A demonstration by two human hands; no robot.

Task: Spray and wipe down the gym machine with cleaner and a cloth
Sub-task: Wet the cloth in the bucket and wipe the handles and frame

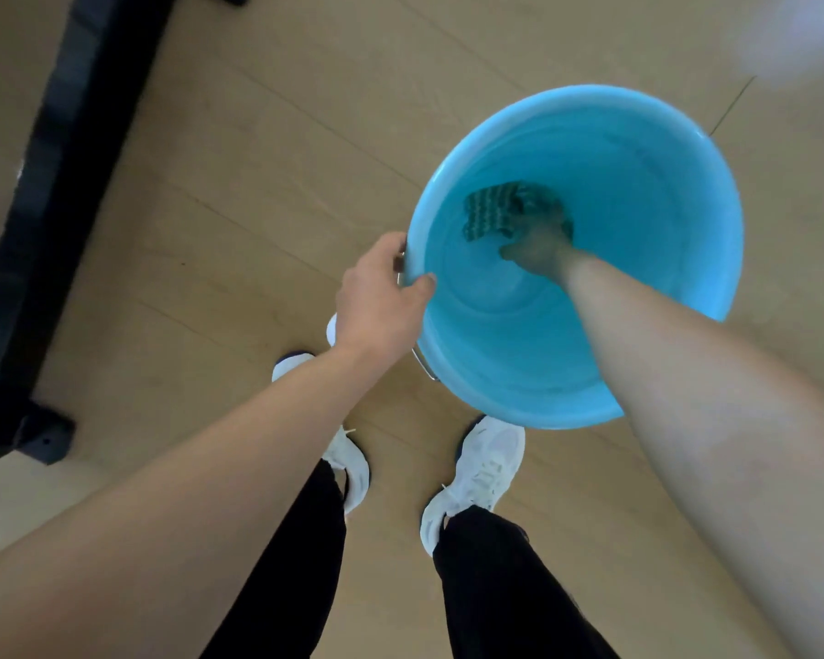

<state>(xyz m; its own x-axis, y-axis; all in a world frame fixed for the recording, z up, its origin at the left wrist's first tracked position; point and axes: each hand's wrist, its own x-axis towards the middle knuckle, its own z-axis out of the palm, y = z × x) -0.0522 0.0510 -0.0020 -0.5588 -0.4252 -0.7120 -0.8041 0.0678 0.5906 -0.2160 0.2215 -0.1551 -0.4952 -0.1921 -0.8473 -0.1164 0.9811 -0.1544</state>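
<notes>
Left of the bucket (676, 135), well apart from it, a black frame (58, 192) lies across the wooden floor (267, 149); it may be the base of the gym machine, though too little shows to be sure. Nearer the bucket, the left hand (379, 302) is closed on its near-left rim, thumb hooked over the lip and fingers wrapped outside, close to the metal handle bracket. Below the bucket stand two white shoes (476, 478), one almost touching its wall. Inside the bucket, toward the far side of the bottom, the right hand (538, 244) is curled around a dark patterned cloth (488, 214), gripping it down in what looks like shallow water; the depth is hard to judge. No spray bottle is visible anywhere around the bucket.

Judging from this, the cloth is being wetted or rinsed before wiping. The risks follow from that: lifted out unwrung, the cloth would drip over the floor beside the shoes and make it slippery. Since the bucket seems steadied or tipped by one hand at the rim only, a firm pull by the right hand could rock it and slop water out. An overly wet cloth would also leave the machine streaked.
</notes>
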